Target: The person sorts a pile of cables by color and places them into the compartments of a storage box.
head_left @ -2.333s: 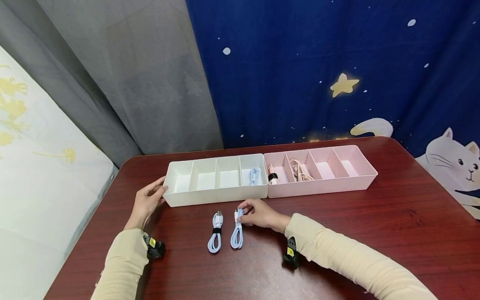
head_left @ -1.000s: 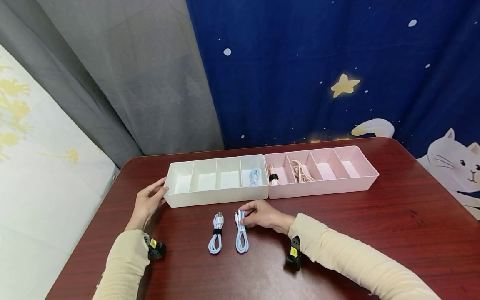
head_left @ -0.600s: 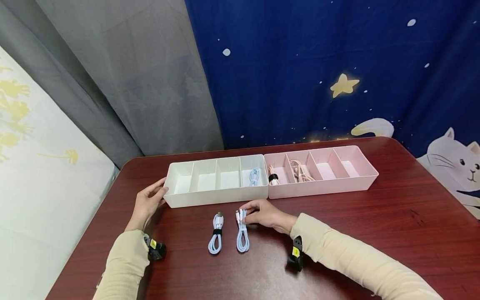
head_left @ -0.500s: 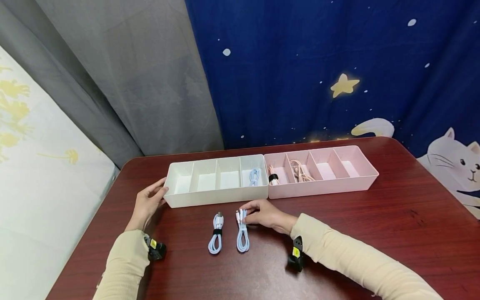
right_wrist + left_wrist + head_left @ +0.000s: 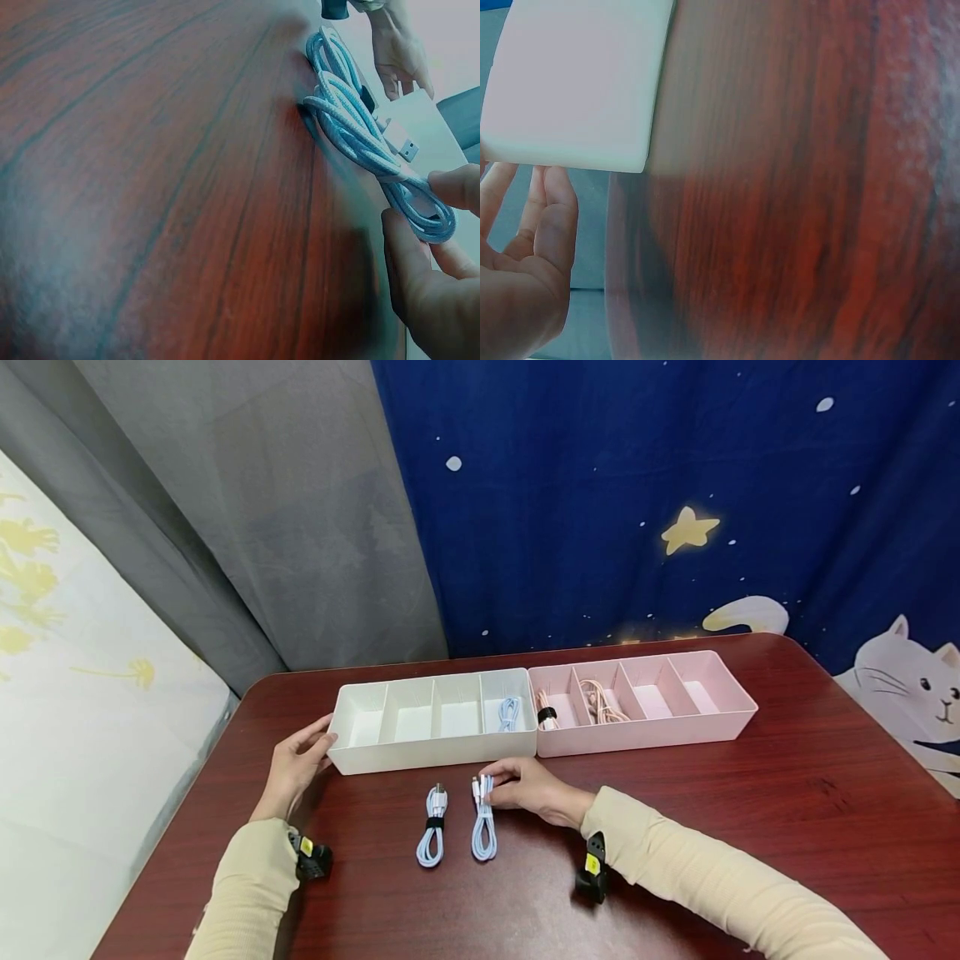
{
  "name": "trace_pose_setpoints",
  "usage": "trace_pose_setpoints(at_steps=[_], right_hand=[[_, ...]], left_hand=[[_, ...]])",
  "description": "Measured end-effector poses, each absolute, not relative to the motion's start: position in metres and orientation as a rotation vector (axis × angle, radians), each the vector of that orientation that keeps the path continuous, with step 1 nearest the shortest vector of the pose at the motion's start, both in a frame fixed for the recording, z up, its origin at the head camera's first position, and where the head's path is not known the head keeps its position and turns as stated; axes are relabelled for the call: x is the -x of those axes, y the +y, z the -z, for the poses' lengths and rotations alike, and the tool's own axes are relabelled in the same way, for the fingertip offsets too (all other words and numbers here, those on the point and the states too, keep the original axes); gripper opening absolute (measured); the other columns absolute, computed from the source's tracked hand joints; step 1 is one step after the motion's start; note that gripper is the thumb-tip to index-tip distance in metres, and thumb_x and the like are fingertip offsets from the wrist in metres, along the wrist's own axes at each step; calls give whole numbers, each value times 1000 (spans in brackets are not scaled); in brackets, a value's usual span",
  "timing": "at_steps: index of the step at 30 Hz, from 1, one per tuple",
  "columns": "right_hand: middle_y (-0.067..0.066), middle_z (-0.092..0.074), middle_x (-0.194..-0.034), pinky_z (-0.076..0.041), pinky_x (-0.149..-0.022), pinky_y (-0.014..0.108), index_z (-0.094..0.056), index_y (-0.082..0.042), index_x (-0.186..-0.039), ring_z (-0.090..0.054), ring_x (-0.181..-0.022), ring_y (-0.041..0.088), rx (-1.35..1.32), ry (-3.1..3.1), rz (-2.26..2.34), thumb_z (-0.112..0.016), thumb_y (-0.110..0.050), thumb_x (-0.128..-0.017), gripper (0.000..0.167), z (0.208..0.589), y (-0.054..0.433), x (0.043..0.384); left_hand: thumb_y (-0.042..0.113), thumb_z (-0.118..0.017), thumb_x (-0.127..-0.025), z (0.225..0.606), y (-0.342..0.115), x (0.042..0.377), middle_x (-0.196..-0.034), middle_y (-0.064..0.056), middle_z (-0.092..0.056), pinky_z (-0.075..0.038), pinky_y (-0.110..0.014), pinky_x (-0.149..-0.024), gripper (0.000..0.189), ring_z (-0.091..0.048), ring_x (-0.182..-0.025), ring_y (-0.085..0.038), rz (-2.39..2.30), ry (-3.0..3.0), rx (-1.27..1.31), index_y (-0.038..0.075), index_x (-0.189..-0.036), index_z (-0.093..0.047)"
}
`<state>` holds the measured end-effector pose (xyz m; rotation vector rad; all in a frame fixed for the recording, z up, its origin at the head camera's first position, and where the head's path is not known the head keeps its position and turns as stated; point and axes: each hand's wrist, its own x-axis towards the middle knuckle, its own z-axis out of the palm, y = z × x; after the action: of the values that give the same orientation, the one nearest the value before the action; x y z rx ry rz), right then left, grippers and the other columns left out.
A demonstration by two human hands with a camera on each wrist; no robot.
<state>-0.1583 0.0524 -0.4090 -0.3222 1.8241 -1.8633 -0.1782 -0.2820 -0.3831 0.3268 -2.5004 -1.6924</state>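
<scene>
In the head view my right hand (image 5: 536,792) pinches the upper end of a coiled light-blue USB cable (image 5: 483,835). The right wrist view shows thumb and fingers gripping the cable (image 5: 356,135), with its white USB plug (image 5: 401,141) sticking out sideways. Left of it, a second coiled light-blue USB cable (image 5: 431,835) with a black strap lies on the table. My left hand (image 5: 294,768) touches the left end of the white divided box (image 5: 435,756); in the left wrist view its fairly straight fingers (image 5: 559,217) meet the box end (image 5: 570,90).
A pink divided box (image 5: 652,737) abuts the white one on the right. Pink cables (image 5: 600,703) lie in its two left compartments. Another light-blue cable (image 5: 508,714) lies in the white box's rightmost compartment. The table's back edge runs before curtains (image 5: 585,510).
Over the earlier frames my right hand and its cable shift slightly right. Since half a second ago, the cable has moved slightly upward in the head view. My left hand stays at the box end.
</scene>
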Motion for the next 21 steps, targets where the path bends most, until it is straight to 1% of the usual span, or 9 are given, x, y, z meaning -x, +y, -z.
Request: trace_pose_setpoints(at_steps=[6, 14, 21], right_hand=[[13, -49, -89, -50, -73, 31, -50, 15, -111, -57, -74, 14, 287, 1755, 1915, -61, 11, -74, 39, 406, 50, 158], [11, -48, -88, -50, -69, 28, -49, 15, -111, -55, -71, 12, 305, 1776, 1912, -60, 8, -72, 41, 402, 48, 159], [11, -49, -87, -50, -68, 27, -50, 15, -110, -55, -70, 12, 294, 1787, 1911, -60, 9, -73, 39, 401, 47, 159]], left_hand=[[24, -58, -86, 384, -282, 179, -84, 13, -54, -48, -16, -64, 47, -54, -72, 1, 1681, -2508, -331, 9, -129, -47], [25, -57, -87, 385, -282, 179, -87, 10, -54, -48, -16, -64, 47, -54, -72, 1, 1675, -2515, -332, 10, -130, -47], [26, -58, -87, 384, -282, 178, -89, 9, -54, -48, -16, -64, 47, -54, -73, 1, 1678, -2516, -320, 10, -130, -47]])
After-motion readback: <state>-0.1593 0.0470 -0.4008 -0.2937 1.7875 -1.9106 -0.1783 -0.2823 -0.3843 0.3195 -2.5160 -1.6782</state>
